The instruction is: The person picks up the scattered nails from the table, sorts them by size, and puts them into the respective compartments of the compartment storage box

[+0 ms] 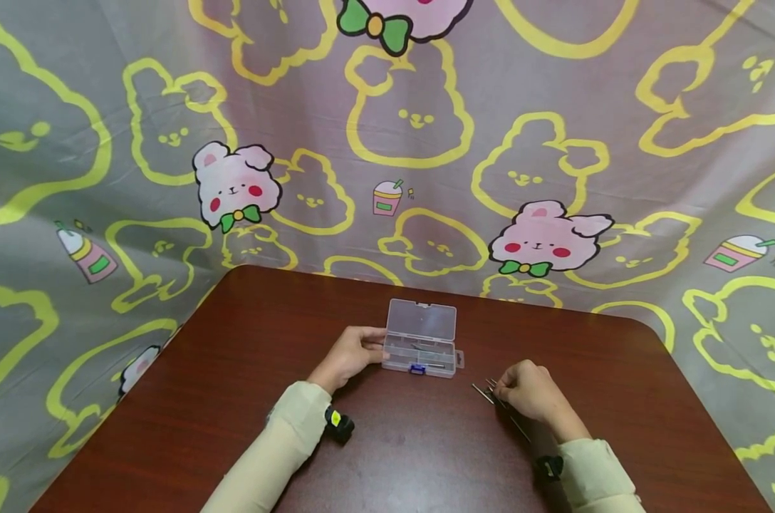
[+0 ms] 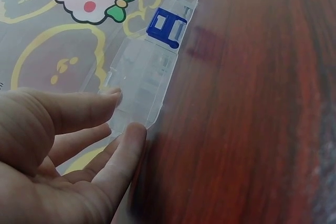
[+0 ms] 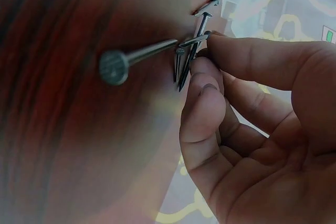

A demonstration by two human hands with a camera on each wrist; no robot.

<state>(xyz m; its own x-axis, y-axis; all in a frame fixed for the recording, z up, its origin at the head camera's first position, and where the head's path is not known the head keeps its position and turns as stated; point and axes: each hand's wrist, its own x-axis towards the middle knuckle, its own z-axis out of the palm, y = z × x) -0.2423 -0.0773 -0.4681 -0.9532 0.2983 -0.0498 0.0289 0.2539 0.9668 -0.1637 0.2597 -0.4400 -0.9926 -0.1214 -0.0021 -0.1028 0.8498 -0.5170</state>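
A small clear plastic compartment box (image 1: 419,322) stands on the table with its lid raised and a blue latch (image 1: 417,369) at the front. A few thin metal pieces lie inside it. My left hand (image 1: 354,354) holds the box's left end between thumb and fingers, as the left wrist view shows at close range. To the right of the box, my right hand (image 1: 530,388) is low over several loose metal nails (image 1: 482,393). In the right wrist view, its thumb and forefinger pinch a nail (image 3: 194,40); their contact is partly hidden.
The dark red-brown wooden table (image 1: 246,342) has rounded far corners. A grey cloth (image 1: 310,128) printed with cartoon animals hangs behind and beside it. One nail (image 3: 114,67) lies close to the right wrist camera, apart from the others. Black cameras sit on both wrists.
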